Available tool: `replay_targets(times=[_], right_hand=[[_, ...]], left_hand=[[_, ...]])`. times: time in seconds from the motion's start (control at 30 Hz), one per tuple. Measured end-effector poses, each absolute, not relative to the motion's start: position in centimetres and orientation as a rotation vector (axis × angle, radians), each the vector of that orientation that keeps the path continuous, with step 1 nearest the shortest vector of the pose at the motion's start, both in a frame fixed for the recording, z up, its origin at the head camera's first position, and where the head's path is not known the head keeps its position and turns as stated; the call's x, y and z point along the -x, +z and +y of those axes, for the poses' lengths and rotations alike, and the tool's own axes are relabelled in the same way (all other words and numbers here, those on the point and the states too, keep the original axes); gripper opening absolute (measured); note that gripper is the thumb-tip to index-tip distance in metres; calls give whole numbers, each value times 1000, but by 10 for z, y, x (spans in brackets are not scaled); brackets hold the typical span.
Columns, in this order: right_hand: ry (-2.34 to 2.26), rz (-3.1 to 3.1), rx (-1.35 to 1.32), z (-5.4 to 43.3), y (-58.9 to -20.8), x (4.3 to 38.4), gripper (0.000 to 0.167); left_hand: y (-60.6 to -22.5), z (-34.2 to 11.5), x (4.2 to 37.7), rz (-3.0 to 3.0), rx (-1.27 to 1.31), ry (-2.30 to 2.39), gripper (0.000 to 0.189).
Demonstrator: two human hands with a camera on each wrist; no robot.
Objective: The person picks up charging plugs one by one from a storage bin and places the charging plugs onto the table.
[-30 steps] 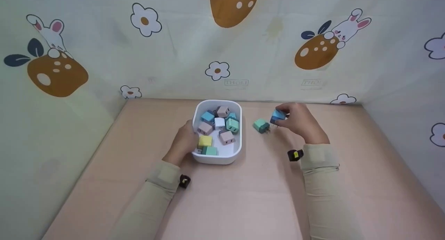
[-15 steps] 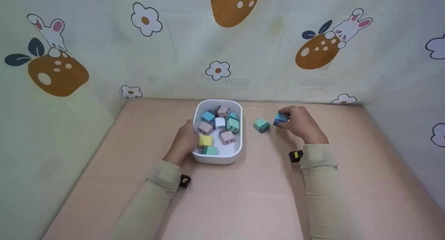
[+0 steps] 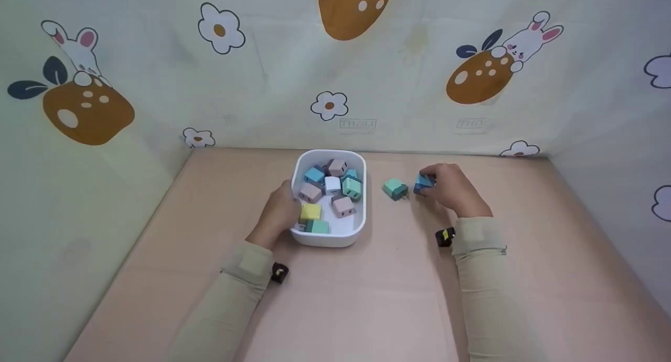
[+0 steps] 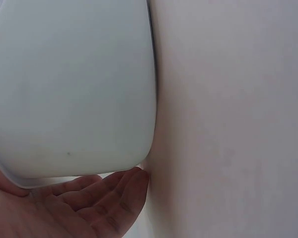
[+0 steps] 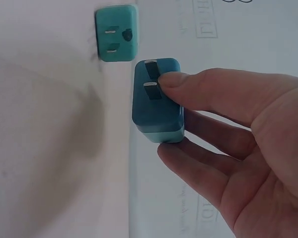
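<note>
A white plastic box (image 3: 328,240) stands on the table, holding several wall chargers in pink, blue, green, yellow and white. My left hand (image 3: 279,209) grips its left side; in the left wrist view the thumb is at the rim (image 4: 10,181) and the fingers (image 4: 107,203) lie along the outer wall. To the right of the box, my right hand (image 3: 452,188) pinches a blue charger (image 3: 423,183) between thumb and fingers. The right wrist view shows that charger's (image 5: 156,106) two flat prongs facing the camera. Close to its left lies a green charger (image 3: 394,188), prongs pointing right.
A pinkish cloth covers the table (image 3: 367,304). Behind it rises a pale curtain (image 3: 272,105) printed with rabbits, fruit and flowers, close to the box's far end. Similar curtains stand along both sides.
My right hand has shifted slightly right and toward me with the blue charger, a little away from the green one. My left hand and the box have stayed in place.
</note>
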State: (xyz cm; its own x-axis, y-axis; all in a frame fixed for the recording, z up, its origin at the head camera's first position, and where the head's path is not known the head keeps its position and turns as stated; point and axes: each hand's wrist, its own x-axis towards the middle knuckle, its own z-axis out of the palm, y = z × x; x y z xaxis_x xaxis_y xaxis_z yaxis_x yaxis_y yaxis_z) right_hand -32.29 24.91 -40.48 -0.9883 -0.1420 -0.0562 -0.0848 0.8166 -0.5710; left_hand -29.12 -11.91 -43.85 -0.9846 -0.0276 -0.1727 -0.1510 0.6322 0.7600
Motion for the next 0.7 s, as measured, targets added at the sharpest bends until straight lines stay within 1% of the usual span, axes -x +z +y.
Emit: replay_targets(times=[0.4,0.7], right_hand=[[-850,2898,171,251,-415,326,48],[-855,2875,168,251,-423,329,47]], left_hand=[[-439,-119,293,2740,130,1249,53],[-439,-118,292,2707,175,1256,54]])
